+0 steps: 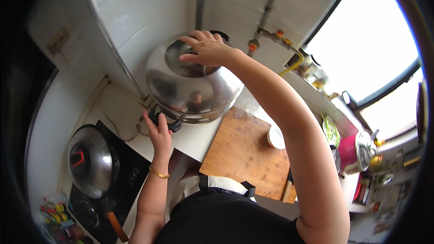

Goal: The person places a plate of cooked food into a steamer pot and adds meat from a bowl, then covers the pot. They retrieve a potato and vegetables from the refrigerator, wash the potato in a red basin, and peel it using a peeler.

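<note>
A large steel pot with a domed lid [203,91] stands in the corner of the counter; the lid has a dark glass centre [174,59]. Over the glass, near its knob, my right hand [206,49] is spread with its fingers apart; whether it touches the lid cannot be told. My left hand [159,132] is at the pot's black side handle [173,126], thumb and fingers apart, the palm near it; a firm hold does not show. To the right of the pot lies a wooden cutting board [244,152], with a white bowl [277,137] at its far right, partly behind my right arm.
A lidded wok [91,162] sits on the black stove [130,173] at left, beside bottles [61,213]. A knife handle [287,189] lies at the board's right edge. Gas pipes with a valve [252,45] run behind the pot. A pink cooker [351,150] stands at right.
</note>
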The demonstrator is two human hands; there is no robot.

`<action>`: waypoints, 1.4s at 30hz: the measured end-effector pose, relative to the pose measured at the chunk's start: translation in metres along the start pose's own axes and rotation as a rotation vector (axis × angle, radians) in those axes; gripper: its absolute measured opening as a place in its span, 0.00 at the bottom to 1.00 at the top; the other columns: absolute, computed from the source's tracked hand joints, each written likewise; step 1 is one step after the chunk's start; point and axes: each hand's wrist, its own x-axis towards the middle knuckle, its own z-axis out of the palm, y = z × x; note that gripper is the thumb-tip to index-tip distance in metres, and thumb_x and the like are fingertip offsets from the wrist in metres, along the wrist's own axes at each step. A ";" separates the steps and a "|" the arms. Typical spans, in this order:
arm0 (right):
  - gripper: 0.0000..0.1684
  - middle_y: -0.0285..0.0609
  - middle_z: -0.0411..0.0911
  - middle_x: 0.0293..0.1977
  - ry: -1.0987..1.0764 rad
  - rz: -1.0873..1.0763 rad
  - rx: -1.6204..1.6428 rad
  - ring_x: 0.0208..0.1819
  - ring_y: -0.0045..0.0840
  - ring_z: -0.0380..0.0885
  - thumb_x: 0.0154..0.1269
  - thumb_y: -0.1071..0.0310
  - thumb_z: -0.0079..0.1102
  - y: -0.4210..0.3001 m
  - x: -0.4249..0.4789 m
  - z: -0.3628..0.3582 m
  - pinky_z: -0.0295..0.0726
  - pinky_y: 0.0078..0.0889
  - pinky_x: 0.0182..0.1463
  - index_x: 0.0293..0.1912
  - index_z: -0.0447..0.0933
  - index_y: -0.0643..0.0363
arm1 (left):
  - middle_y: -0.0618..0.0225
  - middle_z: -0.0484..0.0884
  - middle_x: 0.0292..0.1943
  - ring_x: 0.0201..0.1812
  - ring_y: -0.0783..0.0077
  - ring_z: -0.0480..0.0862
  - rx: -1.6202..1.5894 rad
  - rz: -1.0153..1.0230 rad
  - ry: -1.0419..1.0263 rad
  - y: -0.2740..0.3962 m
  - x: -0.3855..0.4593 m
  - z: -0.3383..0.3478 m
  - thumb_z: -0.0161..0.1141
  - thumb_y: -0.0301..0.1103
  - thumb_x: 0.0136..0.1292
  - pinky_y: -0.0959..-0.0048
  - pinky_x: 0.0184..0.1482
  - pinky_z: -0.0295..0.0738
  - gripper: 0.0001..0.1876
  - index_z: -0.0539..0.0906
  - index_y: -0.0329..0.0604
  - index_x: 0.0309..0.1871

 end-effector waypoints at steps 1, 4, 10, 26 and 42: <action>0.33 0.45 0.63 0.60 0.074 -0.030 0.012 0.62 0.41 0.61 0.60 0.39 0.53 -0.001 -0.007 -0.002 0.58 0.47 0.64 0.60 0.68 0.45 | 0.71 0.73 0.33 0.21 0.84 0.68 -0.006 -0.028 -0.008 0.003 -0.002 -0.004 0.51 0.41 0.70 0.84 0.21 0.65 0.36 0.44 0.39 0.72; 0.30 0.42 0.65 0.59 0.304 -0.024 0.087 0.62 0.39 0.62 0.60 0.46 0.56 0.001 -0.030 -0.020 0.59 0.47 0.62 0.58 0.69 0.48 | 0.73 0.70 0.26 0.20 0.83 0.67 -0.007 -0.052 0.026 0.000 -0.010 -0.022 0.48 0.45 0.70 0.82 0.23 0.65 0.35 0.46 0.40 0.72; 0.12 0.47 0.73 0.41 0.592 0.345 0.264 0.44 0.37 0.76 0.59 0.67 0.58 0.070 -0.145 -0.015 0.76 0.35 0.47 0.43 0.75 0.57 | 0.73 0.71 0.26 0.24 0.83 0.68 0.009 -0.158 -0.020 -0.016 -0.048 -0.036 0.46 0.43 0.71 0.83 0.28 0.66 0.27 0.58 0.39 0.67; 0.12 0.35 0.74 0.30 0.076 0.724 -0.364 0.39 0.30 0.73 0.53 0.69 0.54 0.090 -0.286 0.203 0.59 0.50 0.60 0.40 0.77 0.49 | 0.68 0.74 0.44 0.42 0.78 0.77 0.086 -0.575 -0.648 -0.118 -0.126 0.023 0.54 0.38 0.68 0.78 0.42 0.74 0.25 0.64 0.39 0.65; 0.29 0.48 0.74 0.44 0.511 0.926 0.344 0.48 0.41 0.73 0.50 0.69 0.68 -0.063 -0.360 0.147 0.73 0.36 0.51 0.53 0.70 0.58 | 0.61 0.78 0.48 0.47 0.64 0.81 -0.200 -0.932 -0.502 -0.176 -0.097 0.069 0.56 0.19 0.60 0.66 0.49 0.78 0.20 0.72 0.37 0.57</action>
